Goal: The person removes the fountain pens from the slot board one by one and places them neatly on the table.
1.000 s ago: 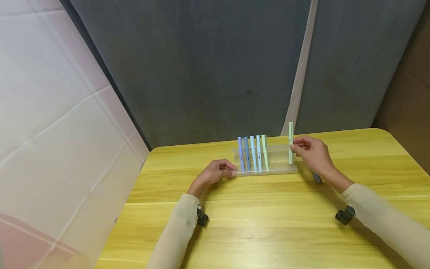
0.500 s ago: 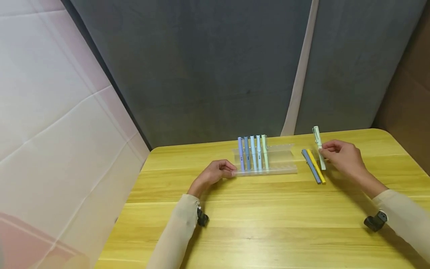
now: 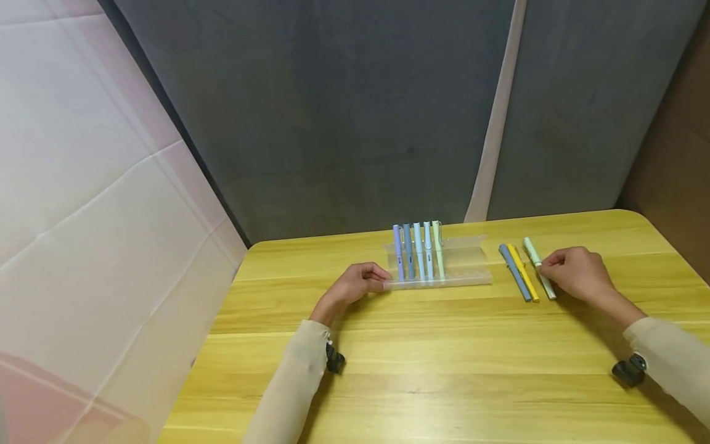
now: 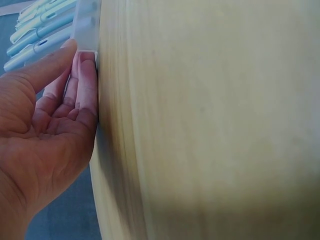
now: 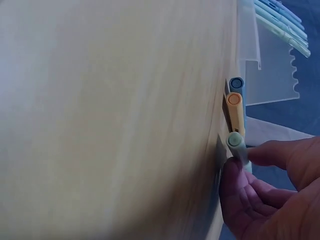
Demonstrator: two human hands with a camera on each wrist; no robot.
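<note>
Table (image 3: 444, 370): yellow wood, visible grain, smooth with a light sheen. Pen rack (image 3: 466, 266): frosted translucent plastic, matt, scalloped top edge seen from the right wrist. Pens in rack (image 3: 418, 256): pastel plastic, satin finish, clips on the caps. Pale green pen (image 3: 538, 267) between fingers of right hand (image 3: 577, 274): same smooth matt plastic; likewise blue pen (image 3: 514, 272) and yellow pen (image 3: 522, 271) beside it. Backdrop (image 3: 355, 111): grey cloth, felt-like, dull. Left wall (image 3: 83, 185): pale sheet, creased, slightly glossy. Sleeves (image 3: 294, 376): soft beige knit.
</note>
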